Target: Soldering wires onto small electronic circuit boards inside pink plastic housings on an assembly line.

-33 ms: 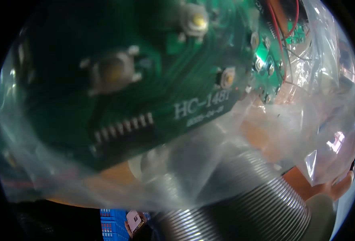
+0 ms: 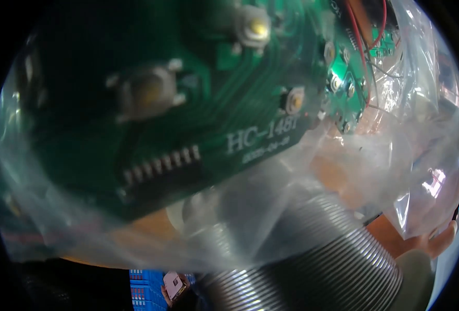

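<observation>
A green circuit board (image 2: 203, 103) with small push buttons and a row of solder pins fills the view, very close and blurred. Around it lies a clear plastic bag (image 2: 416, 140), crumpled and shiny. Inside, to the right, more green boards (image 2: 346, 98) show, with thin red wires (image 2: 359, 31). At the lower right a skin-coloured hand (image 2: 434, 241) shows in part beside the bag; whose it is, and what it grips, I cannot make out. My left hand does not show.
A ribbed metallic tube (image 2: 338, 264) runs across the lower right, with a beige piece (image 2: 416, 277) at its end. Far off at the bottom, another person's hand (image 2: 165, 295) holds a pale pink flat object (image 2: 173, 285) near blue racks (image 2: 145, 287).
</observation>
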`<state>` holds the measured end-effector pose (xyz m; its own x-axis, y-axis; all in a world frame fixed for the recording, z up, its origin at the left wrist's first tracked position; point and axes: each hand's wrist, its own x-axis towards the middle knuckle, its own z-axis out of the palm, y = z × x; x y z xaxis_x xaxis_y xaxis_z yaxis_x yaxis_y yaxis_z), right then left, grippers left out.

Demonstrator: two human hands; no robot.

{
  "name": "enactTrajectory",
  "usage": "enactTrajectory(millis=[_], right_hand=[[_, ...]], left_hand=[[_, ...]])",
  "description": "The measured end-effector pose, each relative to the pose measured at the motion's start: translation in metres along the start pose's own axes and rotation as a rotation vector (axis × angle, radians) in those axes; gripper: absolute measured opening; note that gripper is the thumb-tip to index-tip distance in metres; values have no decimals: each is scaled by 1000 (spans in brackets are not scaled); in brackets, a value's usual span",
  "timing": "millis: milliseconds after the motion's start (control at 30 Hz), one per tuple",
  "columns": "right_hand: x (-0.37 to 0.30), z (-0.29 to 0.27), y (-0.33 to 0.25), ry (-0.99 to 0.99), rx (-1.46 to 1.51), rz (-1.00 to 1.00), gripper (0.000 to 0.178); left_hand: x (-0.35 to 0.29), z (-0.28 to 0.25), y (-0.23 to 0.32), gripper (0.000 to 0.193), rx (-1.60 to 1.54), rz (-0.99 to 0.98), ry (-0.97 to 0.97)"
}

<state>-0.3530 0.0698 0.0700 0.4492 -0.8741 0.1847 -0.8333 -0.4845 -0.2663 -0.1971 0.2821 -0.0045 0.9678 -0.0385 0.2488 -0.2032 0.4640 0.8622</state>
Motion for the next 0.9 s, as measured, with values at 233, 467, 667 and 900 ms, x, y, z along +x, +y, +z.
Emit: enactTrajectory(millis=[233, 467, 667, 900], right_hand=[[-2, 6, -8, 45, -207, -31, 10], [-7, 13, -19, 90, -417, -66, 9], [-16, 19, -30, 136, -592, -84, 8], [-24, 26, -45, 191, -801, -109, 8]], left_hand=[[12, -31, -1, 32, -217, -87, -531], [6, -28, -3, 33, -190, -65, -535], [9, -29, -1, 34, -149, -55, -551], [7, -25, -3, 36, -186, -38, -583]])
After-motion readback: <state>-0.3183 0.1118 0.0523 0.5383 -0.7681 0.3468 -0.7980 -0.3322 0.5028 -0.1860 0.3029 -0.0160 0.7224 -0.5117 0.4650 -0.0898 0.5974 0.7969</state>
